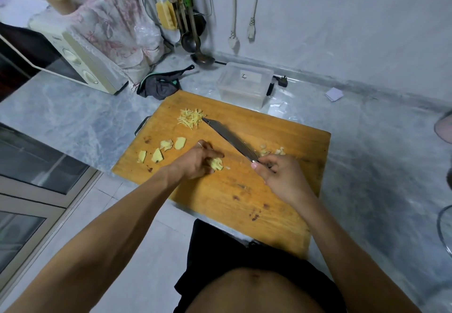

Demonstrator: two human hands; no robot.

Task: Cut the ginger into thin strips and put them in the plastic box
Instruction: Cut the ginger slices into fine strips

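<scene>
A grey marble bench (73, 117) carries a wooden cutting board (244, 190). Behind it sits a lidded clear plastic box (244, 84), its small label unreadable. The left hand (198, 163) pinches a ginger piece (217, 164); the right hand (281, 178) grips a knife (232, 139), tip by the ginger strips (190, 118). Ginger slices (161, 150) lie left.

At the centre of the frame a cutting board (244, 190) lies on the counter (73, 112). On its upper part sits a heap of ginger strips (190, 118), with the knife (232, 140) slanting down-right from it. Four ginger slices (162, 150) line the board's left side. Just above the board stands the plastic box (243, 84); a microwave (75, 60) is upper left.
</scene>
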